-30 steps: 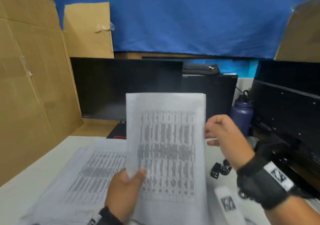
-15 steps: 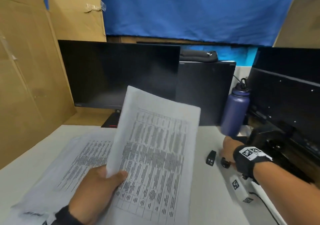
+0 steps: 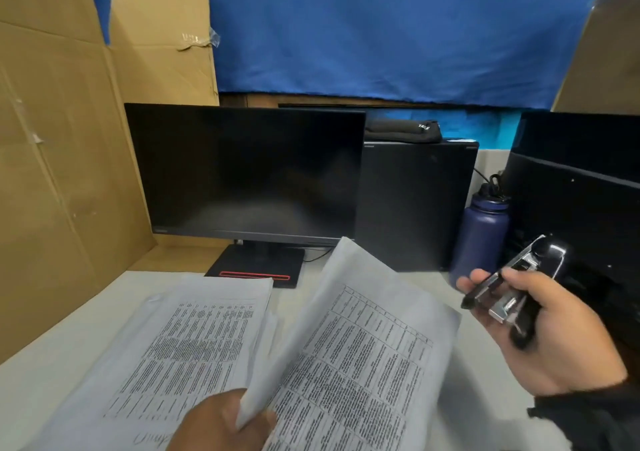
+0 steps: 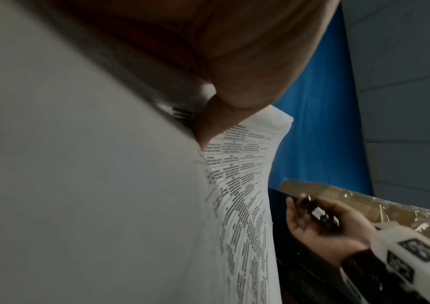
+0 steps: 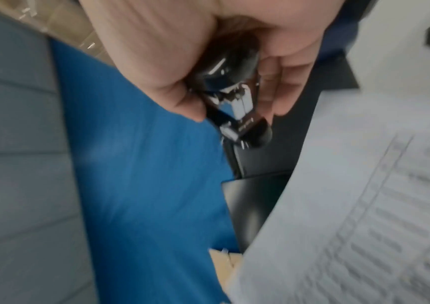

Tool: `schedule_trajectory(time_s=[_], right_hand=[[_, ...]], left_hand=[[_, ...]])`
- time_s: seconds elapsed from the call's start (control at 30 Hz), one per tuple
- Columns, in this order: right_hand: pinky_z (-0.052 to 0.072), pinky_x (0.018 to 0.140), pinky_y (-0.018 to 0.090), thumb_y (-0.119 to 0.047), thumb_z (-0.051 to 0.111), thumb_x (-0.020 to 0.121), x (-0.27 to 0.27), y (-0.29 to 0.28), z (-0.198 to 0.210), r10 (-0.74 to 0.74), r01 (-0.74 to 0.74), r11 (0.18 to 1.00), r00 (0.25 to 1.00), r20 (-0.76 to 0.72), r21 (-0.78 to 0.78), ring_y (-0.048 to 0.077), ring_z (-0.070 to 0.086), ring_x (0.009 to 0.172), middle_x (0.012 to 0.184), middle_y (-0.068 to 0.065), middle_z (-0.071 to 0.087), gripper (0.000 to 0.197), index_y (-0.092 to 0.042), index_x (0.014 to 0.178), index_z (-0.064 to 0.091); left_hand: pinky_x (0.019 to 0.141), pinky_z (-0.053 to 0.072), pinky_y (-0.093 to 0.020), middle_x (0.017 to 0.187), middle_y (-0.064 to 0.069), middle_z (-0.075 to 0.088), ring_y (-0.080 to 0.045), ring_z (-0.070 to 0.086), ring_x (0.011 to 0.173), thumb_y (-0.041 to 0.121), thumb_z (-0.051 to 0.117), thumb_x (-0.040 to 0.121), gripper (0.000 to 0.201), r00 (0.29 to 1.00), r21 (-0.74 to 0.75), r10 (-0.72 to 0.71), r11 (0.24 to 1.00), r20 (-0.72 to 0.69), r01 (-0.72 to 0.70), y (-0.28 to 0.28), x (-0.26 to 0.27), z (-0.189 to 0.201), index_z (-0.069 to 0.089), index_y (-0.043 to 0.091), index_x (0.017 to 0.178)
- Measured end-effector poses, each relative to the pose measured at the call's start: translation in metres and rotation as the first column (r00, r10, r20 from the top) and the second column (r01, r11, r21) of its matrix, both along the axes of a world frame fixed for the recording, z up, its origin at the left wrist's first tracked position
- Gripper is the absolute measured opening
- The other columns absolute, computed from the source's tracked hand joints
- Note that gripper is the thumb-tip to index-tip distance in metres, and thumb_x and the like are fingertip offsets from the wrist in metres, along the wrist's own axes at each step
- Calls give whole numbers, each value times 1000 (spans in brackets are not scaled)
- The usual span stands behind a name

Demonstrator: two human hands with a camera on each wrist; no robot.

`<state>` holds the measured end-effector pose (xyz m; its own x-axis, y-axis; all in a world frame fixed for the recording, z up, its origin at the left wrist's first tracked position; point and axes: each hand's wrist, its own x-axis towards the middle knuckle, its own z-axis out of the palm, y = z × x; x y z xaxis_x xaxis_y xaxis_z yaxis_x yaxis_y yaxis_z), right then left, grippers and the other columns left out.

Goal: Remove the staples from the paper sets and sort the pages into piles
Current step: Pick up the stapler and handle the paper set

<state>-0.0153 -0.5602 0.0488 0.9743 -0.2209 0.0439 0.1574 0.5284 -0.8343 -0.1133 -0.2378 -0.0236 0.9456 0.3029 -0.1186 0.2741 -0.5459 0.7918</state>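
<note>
My left hand (image 3: 228, 419) pinches the near edge of a printed paper set (image 3: 360, 357), which is raised off the table and tilted up to the right. The left wrist view shows the thumb (image 4: 208, 121) lying on the set's pages (image 4: 245, 185). My right hand (image 3: 540, 332) is lifted at the right with its fingers curled around a black and metal staple remover (image 3: 512, 294). The same tool (image 5: 234, 107) sits in the palm in the right wrist view, beside the blurred paper (image 5: 364, 205). A pile of printed pages (image 3: 187, 339) lies flat on the white table (image 3: 52, 374).
A dark monitor (image 3: 249, 173) on a stand is at the back, with more black equipment (image 3: 588, 208) at the right. A dark blue bottle (image 3: 481, 235) stands between them. Cardboard panels (image 3: 52, 173) wall the left side under a blue cloth.
My right hand let go of the paper, reached down to the table at the right, and came up holding the staple remover. The paper set tilted lower in my left hand.
</note>
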Motion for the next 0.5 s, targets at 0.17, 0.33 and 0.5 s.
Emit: schedule_trajectory(time_s=[0.17, 0.33, 0.5], right_hand=[[57, 83, 43, -27, 64, 95, -30, 50, 27, -85, 84, 996, 974, 212, 12, 31, 75, 89, 82, 12, 67, 20, -9, 103, 62], [54, 89, 57, -61, 49, 89, -30, 81, 33, -222, 324, 912, 905, 362, -250, 31, 73, 87, 86, 4, 77, 32, -34, 85, 68], [52, 94, 55, -79, 44, 84, -32, 92, 25, -195, 368, 867, 870, 452, -335, 23, 74, 92, 89, 2, 76, 52, -31, 90, 63]], left_hand=[[64, 38, -5, 71, 6, 73, 5, 64, 75, 48, 78, 83, 32, 998, 29, -30, 999, 47, 29, -12, -10, 3, 66, 61, 57], [64, 36, -3, 70, 3, 71, 4, 64, 75, 39, 84, 80, 34, 993, 30, -96, 995, 68, 94, -21, -18, 7, 67, 61, 60], [63, 42, -8, 65, 16, 71, 1, 66, 71, 49, 77, 83, 36, 991, 93, -103, 991, 84, 95, -20, -18, 5, 59, 69, 60]])
